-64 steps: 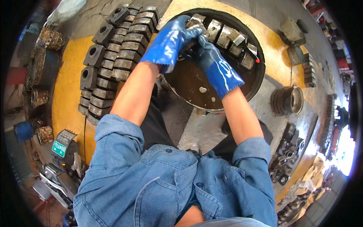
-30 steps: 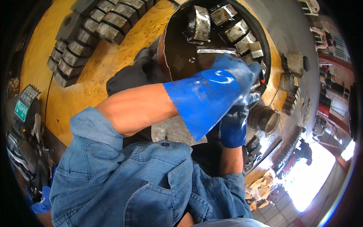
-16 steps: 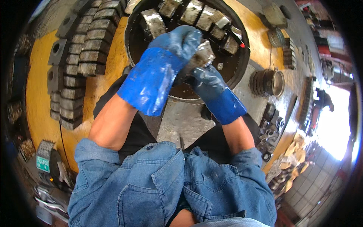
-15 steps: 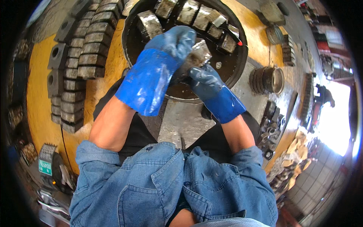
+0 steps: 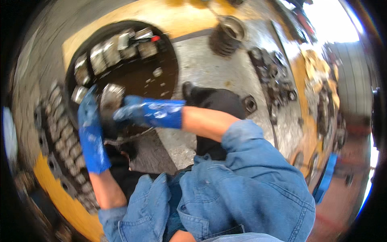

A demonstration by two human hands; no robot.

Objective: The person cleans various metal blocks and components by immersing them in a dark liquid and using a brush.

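Observation:
A shiny, dirty metal block [image 5: 111, 94] is held between my two gloved hands over the near left side of a round black basin [image 5: 174, 68] with dark liquid in it. My left hand [image 5: 88, 109], in a long blue rubber glove, is closed along the block's left side. From the right, my right hand [image 5: 131, 111] reaches across in a matching glove and grips the block's lower right side. Motion blur hides the exact finger positions. Inside the basin, several similar metal blocks [image 5: 105, 56] stand along the far wall, near a small red-tipped item [image 5: 155, 38].
Rows of stacked metal blocks [image 5: 66, 137] lie left of the basin. A ribbed metal cylinder [image 5: 225, 38] stands beyond it to the right. Loose dark metal parts [image 5: 276, 72] lie further right, with crumpled tan material [image 5: 316, 68] beside them. A blue bar-shaped object [image 5: 325, 177] is at far right.
My view has swung to the right, so the basin now appears further left. Both hands still hold the block, and it sits lower, nearer the basin's near left edge.

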